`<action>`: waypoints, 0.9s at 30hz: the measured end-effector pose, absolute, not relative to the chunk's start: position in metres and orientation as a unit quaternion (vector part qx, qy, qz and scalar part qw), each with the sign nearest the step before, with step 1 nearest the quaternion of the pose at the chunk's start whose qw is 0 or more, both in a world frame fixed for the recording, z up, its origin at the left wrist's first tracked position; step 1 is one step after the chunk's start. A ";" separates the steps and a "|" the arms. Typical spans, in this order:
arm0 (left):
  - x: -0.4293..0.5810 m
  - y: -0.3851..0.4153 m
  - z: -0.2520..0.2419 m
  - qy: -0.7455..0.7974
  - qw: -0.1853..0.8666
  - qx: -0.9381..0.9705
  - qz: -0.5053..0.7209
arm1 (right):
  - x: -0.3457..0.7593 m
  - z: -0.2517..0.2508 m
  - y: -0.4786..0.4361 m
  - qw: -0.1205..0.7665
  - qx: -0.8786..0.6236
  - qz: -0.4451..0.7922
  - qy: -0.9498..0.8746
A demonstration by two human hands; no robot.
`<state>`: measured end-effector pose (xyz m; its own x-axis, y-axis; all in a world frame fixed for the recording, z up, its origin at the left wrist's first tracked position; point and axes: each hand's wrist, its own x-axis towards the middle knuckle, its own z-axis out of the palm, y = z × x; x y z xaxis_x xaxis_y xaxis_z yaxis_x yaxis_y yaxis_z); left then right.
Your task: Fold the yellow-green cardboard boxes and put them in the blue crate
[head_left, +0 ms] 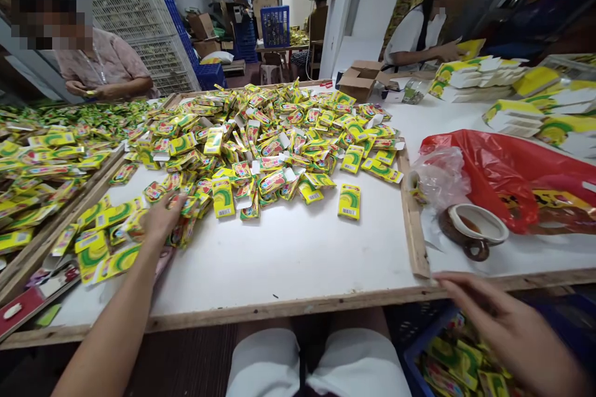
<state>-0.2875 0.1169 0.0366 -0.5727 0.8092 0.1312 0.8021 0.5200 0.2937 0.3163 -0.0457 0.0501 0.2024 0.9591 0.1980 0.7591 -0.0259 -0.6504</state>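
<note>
My left hand (161, 218) reaches into the left side of a heap of small yellow-green boxes (274, 183), touching some of them. Its fingers are blurred and partly lost among the boxes, so whether it grips one is unclear. Near the table's front right corner, my right hand (493, 316) hovers with its fingers stretched out and nothing in them. Below it stands a blue crate (410, 356) with more of these boxes inside. One box (349, 201) lies apart on the white tabletop (288, 270), barcode end toward me.
Wooden strips (414, 229) border the work area. On the right are a brown mug (459, 239), a red plastic bag (498, 167) and stacked flat cartons (484, 77). More boxes fill the left section. One person (105, 62) sits at left, another (414, 37) at back right.
</note>
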 end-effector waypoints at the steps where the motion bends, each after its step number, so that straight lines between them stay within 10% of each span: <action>1: -0.269 0.121 0.033 0.862 0.007 0.479 0.166 | 0.293 0.052 -0.039 0.319 -0.681 0.192 -0.630; 9: -0.112 0.087 -0.004 0.768 -0.015 0.593 0.239 | 0.151 0.050 0.004 0.346 -0.494 0.413 -0.682; 17: -0.051 0.010 -0.007 0.595 0.223 0.707 0.311 | 0.112 0.001 0.017 0.348 -0.550 0.338 -0.679; 27: -0.049 -0.017 -0.016 0.653 0.259 0.616 0.357 | 0.103 -0.001 0.015 0.339 -0.534 0.400 -0.663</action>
<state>-0.0487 -0.0167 -0.0162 -0.1065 0.9892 0.1010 0.6194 -0.0135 0.7850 0.1027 0.0146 -0.0014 -0.1991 0.9797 0.0219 0.4370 0.1088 -0.8929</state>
